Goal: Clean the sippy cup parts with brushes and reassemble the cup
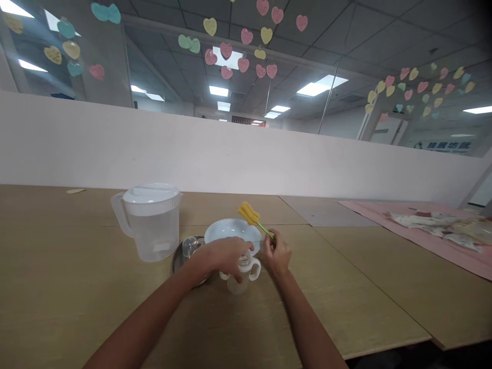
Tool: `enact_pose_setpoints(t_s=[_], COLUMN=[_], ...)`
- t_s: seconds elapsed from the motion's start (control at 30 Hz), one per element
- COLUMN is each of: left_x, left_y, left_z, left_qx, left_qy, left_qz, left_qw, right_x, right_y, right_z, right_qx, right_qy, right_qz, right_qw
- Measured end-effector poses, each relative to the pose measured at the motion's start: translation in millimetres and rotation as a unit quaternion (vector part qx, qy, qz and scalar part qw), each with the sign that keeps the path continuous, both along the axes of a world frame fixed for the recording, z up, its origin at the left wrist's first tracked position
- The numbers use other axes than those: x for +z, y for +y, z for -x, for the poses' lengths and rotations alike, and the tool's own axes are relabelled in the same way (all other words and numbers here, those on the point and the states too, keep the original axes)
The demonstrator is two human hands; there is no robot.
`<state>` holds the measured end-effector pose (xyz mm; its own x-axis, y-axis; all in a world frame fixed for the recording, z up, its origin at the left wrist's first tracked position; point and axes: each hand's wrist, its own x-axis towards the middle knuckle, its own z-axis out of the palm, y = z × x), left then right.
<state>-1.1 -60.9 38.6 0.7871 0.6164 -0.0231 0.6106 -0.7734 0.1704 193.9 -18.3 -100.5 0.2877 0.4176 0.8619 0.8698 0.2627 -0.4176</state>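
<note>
A white bowl (230, 225) sits on the wooden table (115, 307), and just on the near side of it stands a clear bottle (237, 286) with two white handles, upright, its neck uncovered. The left hand (226, 256) reaches across the bowl's near edge to this bottle, half open, its fingers arched over the top and the thumb hanging down in front; whether it actually grips the bottle cannot be told. Just right of the bowl, the right hand (277, 254) is closed in a pinch on the thin green stick of a sponge brush (249, 213), whose yellow head points up and leftward, showing against the bowl's far right rim. Near the bowl on its left lies a round metal tray (175, 265), partly hidden by the left forearm, with a clear domed cap (189, 246) on it. Farther left of the bowl stands a lidded translucent pitcher (158, 233), its handle turned away from the bowl and liquid inside. Well to the bowl's right, a pink cloth (361, 211) carries crumpled clear packaging (434, 225). Behind the bowl runs a low white wall (230, 154).
</note>
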Motion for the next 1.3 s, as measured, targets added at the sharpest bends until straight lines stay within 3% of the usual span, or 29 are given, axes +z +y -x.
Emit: enact_pose_setpoints(t_s=[0.1, 0.2, 0.3, 0.4, 0.53, 0.7, 0.83, 1.0, 1.17, 1.3], left_x=[20.9, 32.7, 27.9, 16.5, 10.7, 11.8, 0.9, -14.5, -12.8, -10.5], left_y=[3.8, 14.2, 32.6, 50.3, 59.0, 52.2, 48.3, 50.1, 59.6, 67.7], left_z=[9.9, 19.8, 24.7, 24.8, 24.6, 24.6, 11.6, -6.7, 4.1, 17.5], left_qx=[0.021, 0.026, 0.058, 0.110, 0.132, 0.107, 0.062, 0.003, 0.076, 0.116], left_qy=[-0.075, -0.228, -0.340, -0.381, -0.351, -0.226, -0.119, -0.096, -0.090, -0.082], left_qz=[0.031, 0.048, 0.015, -0.093, -0.219, -0.317, -0.323, -0.287, -0.336, -0.397], left_qw=[0.996, 0.972, 0.939, 0.913, 0.901, 0.915, 0.937, 0.953, 0.934, 0.907], right_x=[-0.7, -1.4, -0.5, 2.6, 7.4, 8.9, 8.6, 9.5, 7.5, 4.1], right_y=[1.9, 4.6, 4.4, 1.6, -0.6, -1.8, -5.6, -7.6, -2.4, 3.2], right_z=[0.9, -0.4, -2.0, -2.1, -3.6, -8.2, -0.8, 7.8, -4.7, -14.1], right_qx=[-0.009, -0.024, -0.041, -0.038, -0.043, -0.085, -0.090, -0.064, -0.098, -0.141], right_qy=[0.054, 0.079, 0.064, -0.027, -0.132, -0.172, -0.211, -0.208, -0.179, -0.098], right_qz=[-0.013, -0.061, -0.117, -0.144, -0.153, -0.136, -0.084, -0.073, -0.078, -0.007], right_qw=[0.998, 0.995, 0.990, 0.989, 0.979, 0.972, 0.970, 0.973, 0.976, 0.985])
